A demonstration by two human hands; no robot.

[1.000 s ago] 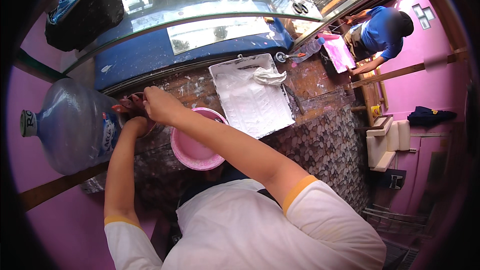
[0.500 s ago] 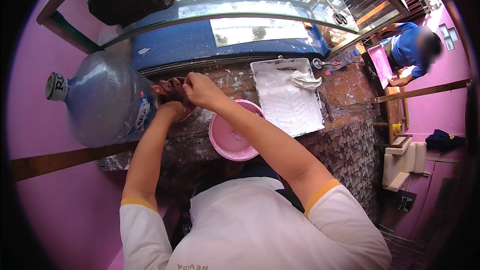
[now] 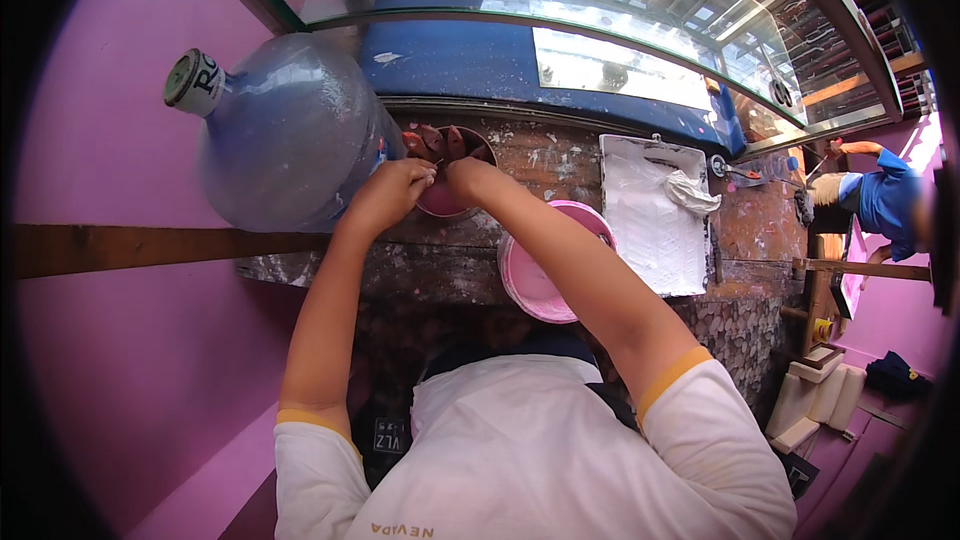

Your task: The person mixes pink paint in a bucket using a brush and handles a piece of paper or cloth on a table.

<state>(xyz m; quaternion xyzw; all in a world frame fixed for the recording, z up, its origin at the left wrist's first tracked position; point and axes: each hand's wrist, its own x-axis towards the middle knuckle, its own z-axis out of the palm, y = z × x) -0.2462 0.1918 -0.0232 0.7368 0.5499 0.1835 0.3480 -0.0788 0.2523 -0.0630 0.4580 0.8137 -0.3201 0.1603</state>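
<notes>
A round pot (image 3: 484,145) with a pinkish inside stands on the paint-spattered wooden bench, with several reddish pointed pieces (image 3: 432,140) sticking up in it. My left hand (image 3: 400,186) is at the pot's left rim, its fingers pinched together; whatever they grip is too small to make out. Curled over the pot's middle, my right hand (image 3: 470,181) almost touches the left one, and its fingertips are mostly hidden. Below my right forearm sits a pink bucket (image 3: 528,285) holding pink paint.
A large clear water jug (image 3: 290,130) lies close on the left. Right of the bucket are a white-coated paint tray (image 3: 650,230) with a crumpled white cloth (image 3: 692,192), and a plastic bottle (image 3: 765,171). A glass case (image 3: 600,30) stands behind. Another person (image 3: 885,202) works at far right.
The view has swung left, so the bench things sit farther right. My right hand has come down over the pot, and my left has drawn back to its rim. The other person has changed posture.
</notes>
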